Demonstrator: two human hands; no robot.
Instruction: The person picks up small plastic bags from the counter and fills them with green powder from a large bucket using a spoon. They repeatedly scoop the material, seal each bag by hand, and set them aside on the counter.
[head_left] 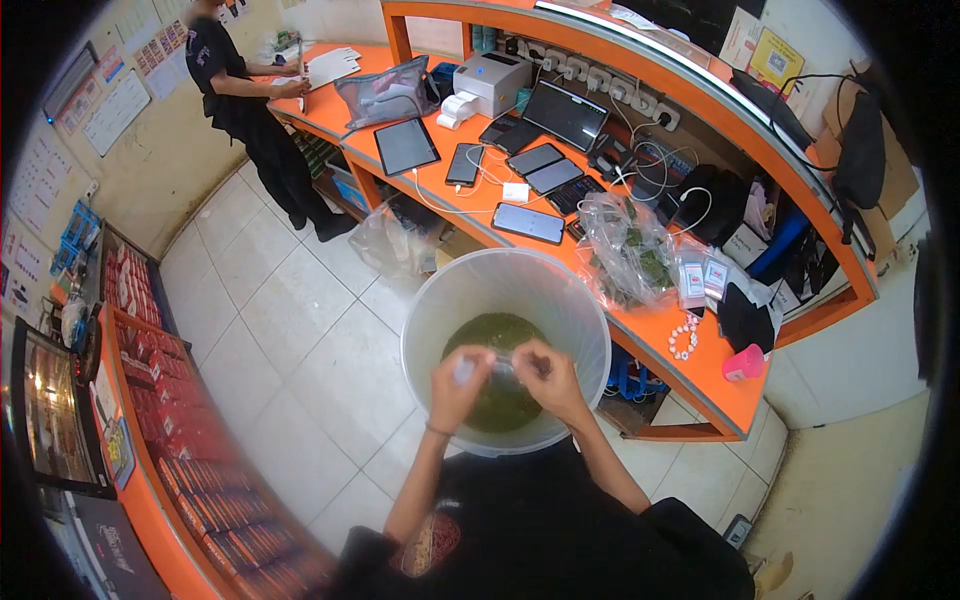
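While each grip pinches it, the clear bag (497, 366) spans left hand (456, 388) to right hand (551, 380).

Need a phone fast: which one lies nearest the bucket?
The phone alone at the counter's front edge, just behind the bucket; the other phones lie farther back.

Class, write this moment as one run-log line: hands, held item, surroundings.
left hand: pinching clear plastic piece | right hand: pinching same piece | below: white bucket holding green material | beside: orange counter
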